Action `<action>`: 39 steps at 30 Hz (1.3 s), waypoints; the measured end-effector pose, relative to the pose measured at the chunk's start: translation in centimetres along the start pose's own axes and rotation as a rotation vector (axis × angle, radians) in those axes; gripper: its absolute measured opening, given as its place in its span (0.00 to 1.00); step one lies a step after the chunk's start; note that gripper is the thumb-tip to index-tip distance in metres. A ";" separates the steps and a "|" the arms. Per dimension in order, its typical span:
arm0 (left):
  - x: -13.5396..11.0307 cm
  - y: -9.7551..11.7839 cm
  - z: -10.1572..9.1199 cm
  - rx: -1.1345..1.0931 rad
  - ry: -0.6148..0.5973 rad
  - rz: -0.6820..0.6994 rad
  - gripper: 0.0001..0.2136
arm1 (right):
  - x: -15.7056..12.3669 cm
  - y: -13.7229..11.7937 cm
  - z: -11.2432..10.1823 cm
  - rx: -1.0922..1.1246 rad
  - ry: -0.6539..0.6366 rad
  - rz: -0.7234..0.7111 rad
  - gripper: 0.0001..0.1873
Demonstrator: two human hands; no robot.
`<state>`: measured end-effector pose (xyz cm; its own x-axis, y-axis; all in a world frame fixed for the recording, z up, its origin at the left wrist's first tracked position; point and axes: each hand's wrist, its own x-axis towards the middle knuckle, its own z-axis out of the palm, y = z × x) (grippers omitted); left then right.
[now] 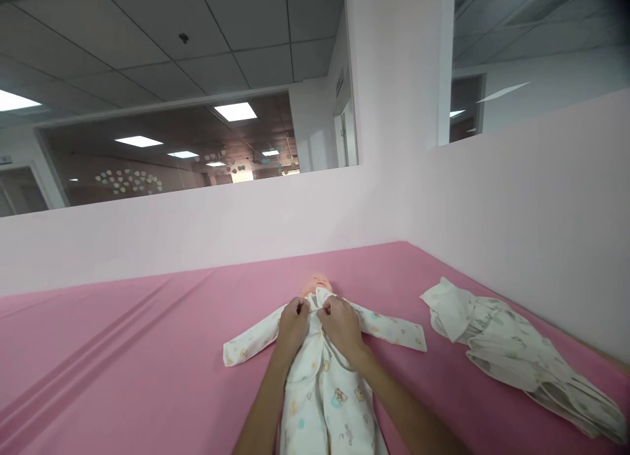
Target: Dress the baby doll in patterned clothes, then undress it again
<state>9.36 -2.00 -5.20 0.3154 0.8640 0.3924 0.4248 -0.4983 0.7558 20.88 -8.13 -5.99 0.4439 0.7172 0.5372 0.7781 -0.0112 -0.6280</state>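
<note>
A baby doll (pixel 317 283) lies on its back, its head toward the wall, in a white baby garment (pixel 339 397) printed with small bears. The long sleeves spread out to both sides and the front panels overlap loosely. My left hand (pixel 294 324) pinches the cloth at the chest just below the collar, on the left. Close beside it, my right hand (pixel 343 322) has its fingers closed on the garment's front edge on the right. Whatever fastening lies under the fingertips is hidden. The garment's lower end runs out of view at the bottom.
A pink sheet (pixel 123 363) covers the surface, with creases on the left. A crumpled white printed cloth item (pixel 512 343) lies to the right near the wall. White walls (pixel 275 212) with glass windows border the back and right side.
</note>
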 end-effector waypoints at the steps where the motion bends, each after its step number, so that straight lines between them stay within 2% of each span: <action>1: 0.0 0.1 0.0 -0.004 -0.003 0.006 0.11 | 0.1 0.1 0.0 -0.010 -0.001 0.000 0.09; 6: -0.6 0.6 0.0 -0.008 -0.029 0.051 0.09 | 0.2 0.2 -0.3 0.014 -0.012 -0.003 0.10; 9: -1.1 1.0 -0.3 0.051 -0.083 0.138 0.14 | 0.0 0.1 -0.7 0.094 -0.014 0.009 0.09; 13: -1.5 1.4 -0.5 0.102 -0.119 0.234 0.10 | -0.3 -0.1 -0.9 0.243 0.001 -0.002 0.06; 17: -1.6 1.2 -0.6 0.026 -0.096 0.272 0.11 | -0.4 0.0 -0.7 0.422 -0.012 -0.020 0.07; 20: -1.6 0.8 -0.6 -0.074 -0.091 0.268 0.12 | -0.1 0.5 -0.4 0.435 -0.024 0.002 0.09; 22: -1.5 0.6 -0.6 -0.117 -0.073 0.242 0.12 | 0.0 0.8 -0.4 0.436 0.014 0.044 0.09; 26: -1.1 0.4 -0.5 -0.136 -0.008 0.173 0.11 | -0.2 1.0 -1.0 0.415 0.190 0.157 0.11; 28: -1.1 0.3 -0.4 -0.133 0.011 0.157 0.10 | -0.6 0.5 -1.4 0.406 0.235 0.159 0.11; 30: -1.1 0.3 -0.4 -0.125 0.017 0.147 0.09 | -1.1 -0.2 -1.6 0.345 0.162 0.083 0.10; 34: -1.2 0.1 -0.3 -0.108 0.011 0.149 0.10 | -2.2 -1.5 -1.9 0.059 -0.086 -0.078 0.04; 39: -1.3 0.1 -0.3 -0.082 0.015 0.150 0.10 | -2.9 -1.7 -2.6 -0.067 -0.175 -0.041 0.02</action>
<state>8.74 -3.14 -5.52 0.3571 0.7819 0.5111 0.3029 -0.6145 0.7284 19.44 -12.01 -5.01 0.3318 0.8280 0.4521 0.8244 -0.0215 -0.5656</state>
